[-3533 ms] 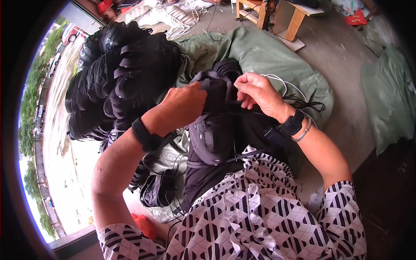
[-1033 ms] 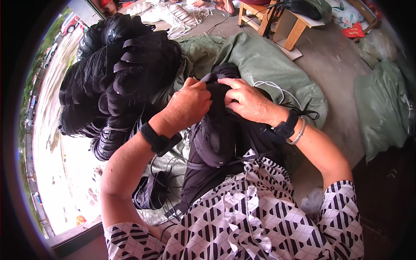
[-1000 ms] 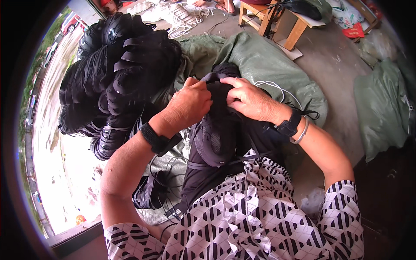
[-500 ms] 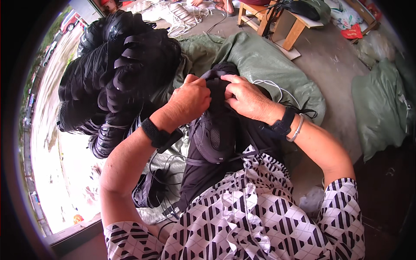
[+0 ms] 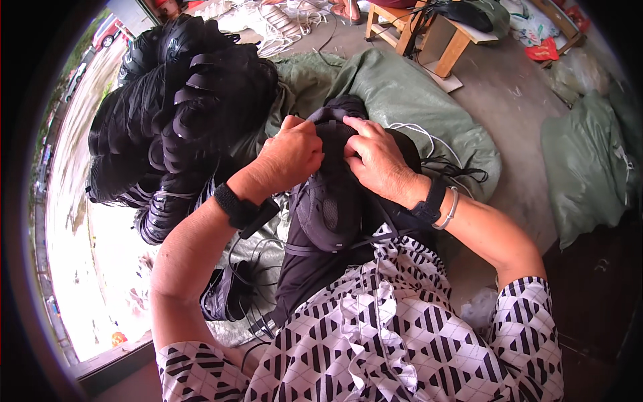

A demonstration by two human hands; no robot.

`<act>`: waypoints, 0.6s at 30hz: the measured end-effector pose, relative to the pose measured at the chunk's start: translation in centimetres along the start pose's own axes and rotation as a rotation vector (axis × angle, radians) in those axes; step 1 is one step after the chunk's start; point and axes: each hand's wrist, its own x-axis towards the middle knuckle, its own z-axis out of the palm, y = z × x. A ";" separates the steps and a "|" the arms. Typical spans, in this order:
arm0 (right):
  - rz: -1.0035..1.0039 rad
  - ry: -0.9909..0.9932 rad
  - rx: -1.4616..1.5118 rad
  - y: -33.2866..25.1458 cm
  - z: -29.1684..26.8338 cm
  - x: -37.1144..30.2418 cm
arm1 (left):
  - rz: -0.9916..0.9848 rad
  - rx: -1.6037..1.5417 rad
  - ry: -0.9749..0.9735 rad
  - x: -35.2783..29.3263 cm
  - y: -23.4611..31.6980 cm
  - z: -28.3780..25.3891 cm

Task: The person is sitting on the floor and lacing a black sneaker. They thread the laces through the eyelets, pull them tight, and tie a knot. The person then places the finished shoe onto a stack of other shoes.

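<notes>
- While both hands meet over the lap, the black shoe upper (image 5: pixel 326 218) lies on the person's dark-clothed leg, rounded mesh toe toward the body, collar away.
- Left hand (image 5: pixel 288 157): fingers curled in, gripping the upper at the left of its collar opening.
- Right hand (image 5: pixel 380 161): index finger laid on the collar's right rim, other fingers bent under; whether they pinch anything, cannot tell.
- Handling (judged): light; collar padded and soft, mesh yielding, toe rather firmer. Not fragile, little slip expected, though the opening would fold if pulled from one side.
- Best hold (judged): both sides of the collar, or around the firmer toe; the thin dark strap (image 5: pixel 305 250) near the toe looks a poor handle.
- Surroundings: heap of black shoe uppers (image 5: pixel 194 120) to the left; green woven sack (image 5: pixel 415 94) beyond the lap, white cord (image 5: pixel 435 139) on it; another black shoe upper (image 5: pixel 224 295) at lower left.
- Hidden: left fingertips, right thumb's contact, underside of the upper; presence of a sole not established.
- Hard to make out: dark lacing against dark cloth; seams within the heap merge. Outdoor area at left overexposed; stool at top cut off.
</notes>
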 end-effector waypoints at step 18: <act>0.140 0.028 0.148 -1.1 1.4 -0.2 | -0.045 -0.013 -0.078 0.4 0.5 -0.3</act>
